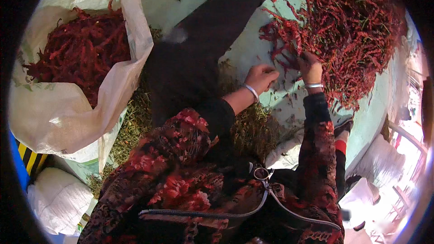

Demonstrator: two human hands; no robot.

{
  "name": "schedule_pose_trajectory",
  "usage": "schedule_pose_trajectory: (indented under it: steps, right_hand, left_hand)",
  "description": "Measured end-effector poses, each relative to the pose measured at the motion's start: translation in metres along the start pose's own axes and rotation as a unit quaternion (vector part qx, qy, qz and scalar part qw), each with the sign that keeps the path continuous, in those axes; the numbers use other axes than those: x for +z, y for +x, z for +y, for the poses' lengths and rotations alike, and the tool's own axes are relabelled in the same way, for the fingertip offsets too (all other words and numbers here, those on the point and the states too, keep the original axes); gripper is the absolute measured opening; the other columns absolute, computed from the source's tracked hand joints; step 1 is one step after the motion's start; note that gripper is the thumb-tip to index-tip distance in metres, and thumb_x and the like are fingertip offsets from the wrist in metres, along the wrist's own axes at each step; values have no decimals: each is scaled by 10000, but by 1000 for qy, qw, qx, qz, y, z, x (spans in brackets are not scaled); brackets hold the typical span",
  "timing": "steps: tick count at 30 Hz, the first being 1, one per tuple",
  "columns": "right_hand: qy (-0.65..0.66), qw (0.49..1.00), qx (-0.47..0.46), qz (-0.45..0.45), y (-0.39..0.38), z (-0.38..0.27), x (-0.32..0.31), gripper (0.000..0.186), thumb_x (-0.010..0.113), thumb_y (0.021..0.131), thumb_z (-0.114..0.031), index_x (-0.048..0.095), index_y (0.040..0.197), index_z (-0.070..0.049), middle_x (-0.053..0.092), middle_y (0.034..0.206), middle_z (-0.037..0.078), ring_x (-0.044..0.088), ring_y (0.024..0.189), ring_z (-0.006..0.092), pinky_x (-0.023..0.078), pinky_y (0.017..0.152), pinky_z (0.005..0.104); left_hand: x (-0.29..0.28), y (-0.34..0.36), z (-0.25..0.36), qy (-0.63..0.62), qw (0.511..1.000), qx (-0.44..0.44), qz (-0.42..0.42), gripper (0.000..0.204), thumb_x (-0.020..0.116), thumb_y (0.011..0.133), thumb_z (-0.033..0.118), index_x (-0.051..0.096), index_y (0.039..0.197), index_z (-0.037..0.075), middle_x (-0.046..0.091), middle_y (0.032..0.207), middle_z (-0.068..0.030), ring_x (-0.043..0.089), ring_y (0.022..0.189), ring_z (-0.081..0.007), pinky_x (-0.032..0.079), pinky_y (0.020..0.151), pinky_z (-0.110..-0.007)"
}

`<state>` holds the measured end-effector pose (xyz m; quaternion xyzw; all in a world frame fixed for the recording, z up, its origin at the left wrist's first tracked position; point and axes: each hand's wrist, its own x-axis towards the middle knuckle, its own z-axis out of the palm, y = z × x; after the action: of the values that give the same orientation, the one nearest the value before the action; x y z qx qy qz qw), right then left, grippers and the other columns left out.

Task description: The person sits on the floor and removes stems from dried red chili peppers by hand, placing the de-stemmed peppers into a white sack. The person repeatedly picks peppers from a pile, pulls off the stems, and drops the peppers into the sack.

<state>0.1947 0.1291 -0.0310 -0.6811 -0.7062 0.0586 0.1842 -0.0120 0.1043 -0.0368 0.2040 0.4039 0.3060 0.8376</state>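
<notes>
A large heap of dried red chilies (352,31) spreads over the pale green sheet at the far right. My right hand (310,68), with a silver bangle at the wrist, is at the heap's near left edge, its fingers closed on a chili among the loose ones. To its left, my left hand (261,77) hovers over the sheet with curled fingers, also below a silver bangle. Whatever it may hold is hidden. A few loose chilies (284,58) lie between the hands and the heap.
An open white woven sack (58,117) full of red chilies (86,49) stands at left. My outstretched leg (199,31) lies between sack and heap. Greenish-brown stems (255,131) litter the pale green sheet (289,104). White sacks (377,162) sit at lower right.
</notes>
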Motion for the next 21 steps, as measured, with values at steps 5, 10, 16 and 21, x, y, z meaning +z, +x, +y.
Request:
schedule_pose_trajectory:
  steps: [5, 10, 16, 21]
  right_hand:
    - [23, 993, 20, -110, -50, -78, -30, 181, 596, 716, -209, 545, 785, -49, 569, 690, 151, 541, 615, 330, 420, 510, 382]
    - [54, 986, 105, -114, -90, -98, -41, 187, 600, 713, -237, 557, 736, -56, 549, 621, 142, 530, 568, 316, 402, 479, 378]
    - [442, 856, 239, -121, -109, -130, -73, 69, 525, 782, -42, 568, 767, 10, 539, 682, 26, 512, 598, 107, 423, 529, 270]
    - [285, 938, 92, -171, -96, -76, -59, 157, 560, 739, -23, 565, 893, 4, 547, 708, 34, 510, 631, 111, 428, 565, 258]
  left_hand:
    - [9, -3, -4, 19, 997, 46, -58, 194, 628, 725, 231, 560, 778, 57, 486, 599, 23, 419, 463, -56, 335, 417, -207]
    - [15, -15, -17, 161, 984, 77, -12, 181, 595, 733, 229, 553, 768, 56, 556, 668, -3, 466, 502, -77, 369, 432, -220]
    - [8, -16, -28, 43, 999, -21, 11, 140, 531, 767, 171, 511, 809, 39, 552, 658, -34, 470, 477, -104, 368, 414, -232]
    - [5, -11, -18, -59, 998, 20, 1, 73, 508, 725, 76, 490, 784, 37, 537, 638, -53, 484, 525, -122, 383, 458, -236]
